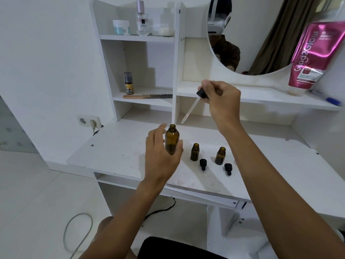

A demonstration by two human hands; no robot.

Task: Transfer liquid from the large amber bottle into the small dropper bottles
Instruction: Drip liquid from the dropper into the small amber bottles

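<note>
Pinching the dropper [192,107] by its black bulb in the right hand [223,103], thumb and fingers [212,86] pressed together on the bulb, nothing else in that grip. Carrying the glass tube aslant, long axis running down and to the left from those fingers, tip hanging in the air just above and to the right of the open mouth of the large amber bottle [172,140], not touching it. Looking clear along the tube, yet too thin to tell whether loaded.

Curling the left hand [161,157] round the large amber bottle, upright on the bench [115,156], with the thumb on its near right side and the other fingers curved behind; firmness of that hold not possible to tell.

Leaving the first small dropper bottle [195,152] and the second small dropper bottle [220,156] uncapped and upright, below the right fingers and toward the person, just right of the left thumb. Keeping two black caps [203,164] lying on the bench just in front of them.

Judging the coming move as turning on that tip: either a short drop down-left into the large mouth, or a swing down toward the first small dropper bottle. Right hand being nearer to both targets, left hand busy steadying. Probably needing the tube tipped closer to vertical before entering either narrow neck.
</note>
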